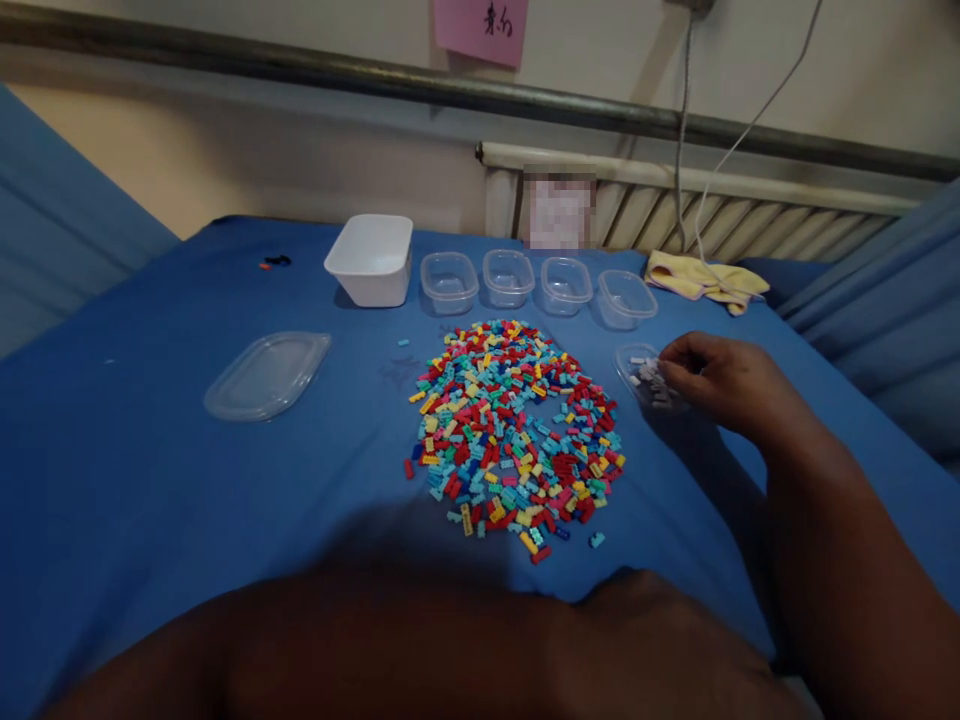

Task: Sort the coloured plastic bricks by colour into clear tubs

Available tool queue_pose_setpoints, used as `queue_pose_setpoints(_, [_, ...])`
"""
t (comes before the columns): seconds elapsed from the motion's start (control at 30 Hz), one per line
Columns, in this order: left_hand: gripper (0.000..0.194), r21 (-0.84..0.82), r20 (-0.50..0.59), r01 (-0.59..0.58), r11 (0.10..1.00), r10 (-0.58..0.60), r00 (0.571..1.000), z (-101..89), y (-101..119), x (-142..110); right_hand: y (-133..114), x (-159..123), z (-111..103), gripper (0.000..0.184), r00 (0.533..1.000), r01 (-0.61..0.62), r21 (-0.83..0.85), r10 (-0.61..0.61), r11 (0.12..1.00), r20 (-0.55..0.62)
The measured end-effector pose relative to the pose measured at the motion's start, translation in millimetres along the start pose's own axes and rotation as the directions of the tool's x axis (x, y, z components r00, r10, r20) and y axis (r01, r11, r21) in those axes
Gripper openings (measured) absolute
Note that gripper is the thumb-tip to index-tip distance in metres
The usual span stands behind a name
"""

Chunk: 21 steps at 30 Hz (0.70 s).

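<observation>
My right hand point(716, 385) is over a small clear plastic container point(624, 372) at the right, its thumb and fingertips pressed together at the rim. Several white toy bricks point(646, 374) lie in that container; whether one is between the fingers is hidden. To its left spreads a large heap of small colored toy bricks point(495, 425), mostly red, light blue, yellow and green. Across the bottom of the view stretches my left forearm, with my left hand point(667, 640) in dark shadow near the table's front edge, its fingers not showing.
Along the back stand a white plastic tub point(371, 270) and several clear containers point(508, 280). A clear lid point(268, 375) lies at the left on the blue cloth point(150, 480). A yellow cloth point(705, 280) rests at the back right, below a hanging cord point(684, 150).
</observation>
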<state>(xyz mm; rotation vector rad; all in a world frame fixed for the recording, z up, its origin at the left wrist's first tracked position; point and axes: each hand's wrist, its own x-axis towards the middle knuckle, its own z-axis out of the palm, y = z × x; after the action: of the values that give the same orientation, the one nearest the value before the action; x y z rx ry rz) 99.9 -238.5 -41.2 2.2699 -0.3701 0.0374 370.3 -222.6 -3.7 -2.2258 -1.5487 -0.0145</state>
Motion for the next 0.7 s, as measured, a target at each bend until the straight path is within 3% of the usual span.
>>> queue_pose_setpoints(0.13, [0.018,-0.109,0.109,-0.047,0.993,0.059,0.992,1.0,0.5,-2.5,3.5,-0.9,1.5,0.027,1.0,-0.005,-0.075,0.004,0.997,-0.007])
queue_pose_setpoints(0.43, [0.01,-0.206,0.054,-0.06,0.977,0.072,0.996,10.4,-11.8,2.3,-4.7,-2.7,13.2,0.033,0.991,0.024,-0.072,-0.034,0.997,-0.133])
queue_pose_setpoints(0.6, [0.013,-0.281,0.061,-0.058,0.958,0.078,0.995,9.2,-14.1,2.0,-54.4,-8.9,27.4,0.023,0.952,0.305,0.179,-0.293,0.935,-0.09])
queue_pose_setpoints(0.7, [0.013,-0.262,0.084,-0.088,0.961,0.113,0.99,4.5,-11.7,-2.3,-95.6,-8.4,36.1,0.018,0.88,0.44,0.294,-0.473,0.849,0.049])
